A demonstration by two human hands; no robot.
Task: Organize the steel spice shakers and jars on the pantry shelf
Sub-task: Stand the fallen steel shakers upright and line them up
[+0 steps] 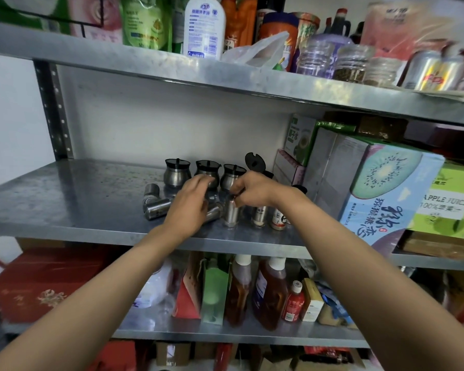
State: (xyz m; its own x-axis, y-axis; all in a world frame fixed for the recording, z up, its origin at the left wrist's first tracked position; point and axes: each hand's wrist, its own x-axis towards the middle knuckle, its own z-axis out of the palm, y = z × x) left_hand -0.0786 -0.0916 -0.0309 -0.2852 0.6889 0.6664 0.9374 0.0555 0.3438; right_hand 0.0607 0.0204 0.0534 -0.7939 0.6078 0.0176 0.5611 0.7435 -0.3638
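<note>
We are reaching both arms onto the middle metal shelf (65,199) of a pantry rack, where the steel spice set is gathered near the centre, just left of a kiwi drink carton (381,194) and an apple juice box (447,204). Our right hand (255,190) is curling its fingers (236,189) around the top of an upright steel shaker (231,214), gripping it at the cap while its base is resting on the shelf. Our left hand (190,202) is lying loosely spread, fingers only half bent, over a shaker on its side (214,211); we cannot tell whether it is actually gripping it. Behind the hands three round-bellied steel jars (176,175) with dark lids are standing in a row against the back, and a fourth dark lid (254,162) is standing open above our right knuckles. To the left, two more shakers (156,207) are lying tipped over, touching each other. To the right, another upright shaker (260,216) and a small labelled bottle (278,218) are standing side by side near the shelf edge. What the steel jars and shakers are holding is hidden. On the shelf above, clear glass jars (351,62) are showing dark dried contents at their bottoms.
</note>
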